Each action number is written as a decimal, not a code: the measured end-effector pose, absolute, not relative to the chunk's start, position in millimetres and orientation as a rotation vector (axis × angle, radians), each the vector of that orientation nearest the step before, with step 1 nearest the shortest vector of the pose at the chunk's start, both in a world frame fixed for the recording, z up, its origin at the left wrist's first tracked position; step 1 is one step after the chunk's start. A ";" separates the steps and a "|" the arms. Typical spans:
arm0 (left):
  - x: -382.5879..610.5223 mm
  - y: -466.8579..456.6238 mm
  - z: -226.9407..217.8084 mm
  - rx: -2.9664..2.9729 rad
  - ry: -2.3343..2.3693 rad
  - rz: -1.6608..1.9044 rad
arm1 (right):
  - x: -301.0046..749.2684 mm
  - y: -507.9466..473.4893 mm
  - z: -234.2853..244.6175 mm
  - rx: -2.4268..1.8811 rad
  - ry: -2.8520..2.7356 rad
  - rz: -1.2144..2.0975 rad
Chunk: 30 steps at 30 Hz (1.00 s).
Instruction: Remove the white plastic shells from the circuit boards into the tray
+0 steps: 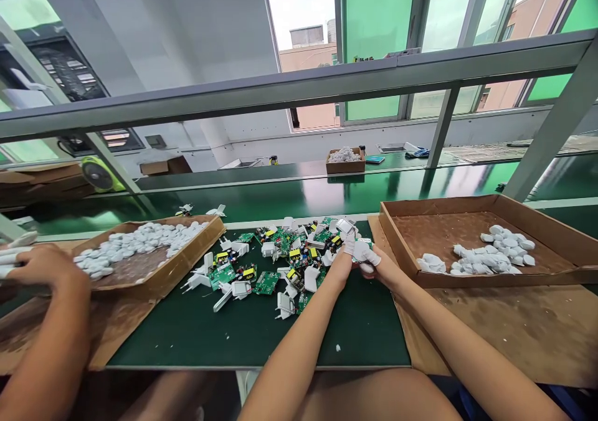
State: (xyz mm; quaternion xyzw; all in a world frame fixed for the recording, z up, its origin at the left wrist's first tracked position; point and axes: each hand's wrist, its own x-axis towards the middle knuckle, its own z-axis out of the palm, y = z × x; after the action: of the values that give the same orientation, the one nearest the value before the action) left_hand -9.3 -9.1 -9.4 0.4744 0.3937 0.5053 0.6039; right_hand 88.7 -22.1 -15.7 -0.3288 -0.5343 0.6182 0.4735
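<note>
My left hand (346, 251) and my right hand (371, 261) meet at the right edge of a pile of charger parts, white covers on some fingers. Between them is a white plastic charger part (361, 250), with a bit of green showing beside it. The fingers of both hands are closed around it, and its underside is hidden. Just above my left fingertips is a white charger housing (346, 226); I cannot tell whether it is touched. The pile holds green circuit boards (267, 283), yellow-wrapped transformers and white plug housings (284, 305).
On the right stands a shallow cardboard tray (551, 278) with white pieces (495, 254) in it. Another cardboard tray (187, 265) at left holds many white pieces. A co-worker's hand (44, 265) is beside it. Behind the bench run a metal rail (299, 97) and a small box (346, 167).
</note>
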 end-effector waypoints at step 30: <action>-4.0 -11.1 -9.4 0.897 0.885 0.962 | 223.7 -23.5 36.9 -2.318 -2.161 0.457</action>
State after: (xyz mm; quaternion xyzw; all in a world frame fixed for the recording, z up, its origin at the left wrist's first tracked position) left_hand -4.0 -11.1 -9.4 0.4030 0.3977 0.4322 0.7019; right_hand 223.7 -23.5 36.9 -0.7237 -0.6746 0.1425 -0.0303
